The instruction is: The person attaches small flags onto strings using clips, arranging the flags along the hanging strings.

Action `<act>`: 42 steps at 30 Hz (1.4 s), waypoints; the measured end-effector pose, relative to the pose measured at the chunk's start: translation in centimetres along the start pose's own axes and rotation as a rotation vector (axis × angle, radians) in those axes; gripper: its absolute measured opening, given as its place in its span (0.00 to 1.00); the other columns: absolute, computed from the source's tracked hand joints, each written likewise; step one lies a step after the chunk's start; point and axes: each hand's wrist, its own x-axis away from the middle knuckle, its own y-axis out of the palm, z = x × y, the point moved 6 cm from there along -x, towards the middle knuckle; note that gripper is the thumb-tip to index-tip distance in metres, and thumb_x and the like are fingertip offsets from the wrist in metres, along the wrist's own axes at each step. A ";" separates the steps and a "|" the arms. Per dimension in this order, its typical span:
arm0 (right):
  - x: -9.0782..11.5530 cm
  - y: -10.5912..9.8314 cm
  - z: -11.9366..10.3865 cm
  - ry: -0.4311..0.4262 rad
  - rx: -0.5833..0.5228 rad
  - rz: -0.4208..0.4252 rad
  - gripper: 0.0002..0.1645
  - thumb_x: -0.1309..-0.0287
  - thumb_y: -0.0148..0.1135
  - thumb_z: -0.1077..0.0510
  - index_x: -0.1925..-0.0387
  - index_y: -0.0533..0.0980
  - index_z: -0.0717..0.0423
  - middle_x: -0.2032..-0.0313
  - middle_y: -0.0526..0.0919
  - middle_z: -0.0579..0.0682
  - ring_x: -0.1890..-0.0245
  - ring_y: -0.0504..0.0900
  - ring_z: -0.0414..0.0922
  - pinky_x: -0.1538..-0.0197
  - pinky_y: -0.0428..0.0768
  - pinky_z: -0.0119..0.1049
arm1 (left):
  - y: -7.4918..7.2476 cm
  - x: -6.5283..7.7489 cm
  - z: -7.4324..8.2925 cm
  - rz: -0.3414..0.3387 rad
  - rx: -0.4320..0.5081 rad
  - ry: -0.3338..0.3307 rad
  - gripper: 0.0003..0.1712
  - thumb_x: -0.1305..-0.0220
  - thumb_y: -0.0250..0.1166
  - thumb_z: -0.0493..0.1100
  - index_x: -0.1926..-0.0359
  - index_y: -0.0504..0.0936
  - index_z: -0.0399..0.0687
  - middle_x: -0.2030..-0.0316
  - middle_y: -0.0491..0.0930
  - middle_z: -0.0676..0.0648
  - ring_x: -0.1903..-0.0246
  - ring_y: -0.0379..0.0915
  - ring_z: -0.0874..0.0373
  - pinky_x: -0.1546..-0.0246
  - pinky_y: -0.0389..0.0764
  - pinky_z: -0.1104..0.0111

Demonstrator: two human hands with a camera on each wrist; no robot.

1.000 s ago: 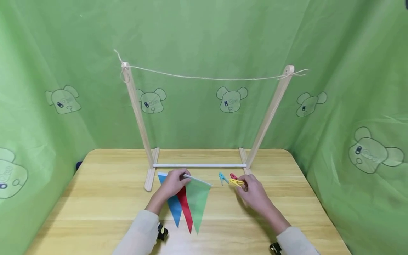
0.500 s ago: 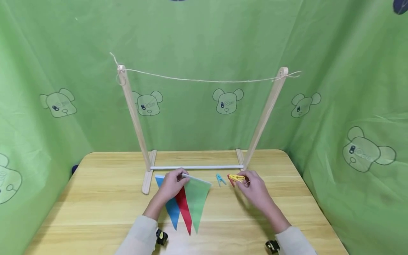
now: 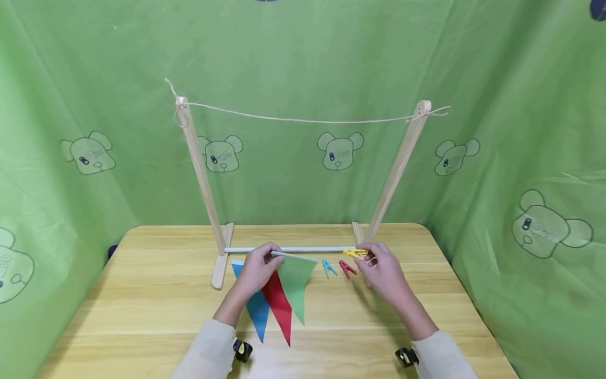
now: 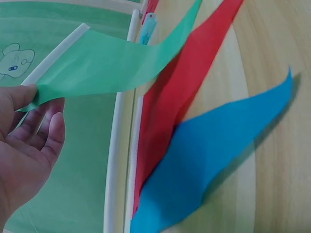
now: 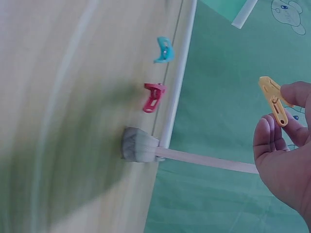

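Observation:
My left hand (image 3: 259, 267) pinches the white-banded top edge of a green triangular pennant (image 4: 116, 63) at its corner, lifted off the table. Below it, a red pennant (image 4: 182, 87) partly overlaps a blue pennant (image 4: 214, 150), both on the table. Between thumb and fingers of my right hand (image 3: 381, 271) is a yellow clothespin (image 5: 273, 101), held above the table near the stand's right foot. A blue clothespin (image 3: 329, 268) and a red clothespin (image 3: 347, 269) lie on the table, left of the right hand.
A wooden stand with a left post (image 3: 201, 173) and a right post (image 3: 400, 168) carries a slack string (image 3: 293, 120) between its tops. A white rod (image 3: 303, 249) joins its feet on the table (image 3: 156, 305). Green curtains (image 3: 284, 52) surround it.
The right hand has lifted the yellow clothespin away from the red one, which stays on the table. The left hand has raised the green pennant, and its tip now hangs higher.

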 end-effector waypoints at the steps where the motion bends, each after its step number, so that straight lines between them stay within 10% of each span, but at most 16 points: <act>1: -0.1 -0.2 -0.1 -0.004 -0.003 0.001 0.21 0.37 0.70 0.63 0.44 0.79 0.62 0.58 0.78 0.57 0.61 0.79 0.46 0.61 0.82 0.26 | 0.0 -0.1 0.2 0.005 0.003 0.003 0.03 0.30 0.67 0.38 0.57 0.84 0.46 0.71 0.78 0.48 0.72 0.71 0.57 0.76 0.73 0.72; 42: -3.8 -5.4 -5.5 -0.162 -0.059 0.123 0.21 0.39 0.72 0.66 0.46 0.78 0.65 0.55 0.81 0.60 0.57 0.81 0.49 0.53 0.79 0.16 | -1.1 -3.0 7.8 0.091 0.009 0.156 0.05 0.31 0.68 0.36 0.56 0.83 0.43 0.68 0.81 0.45 0.69 0.73 0.56 0.69 0.77 0.73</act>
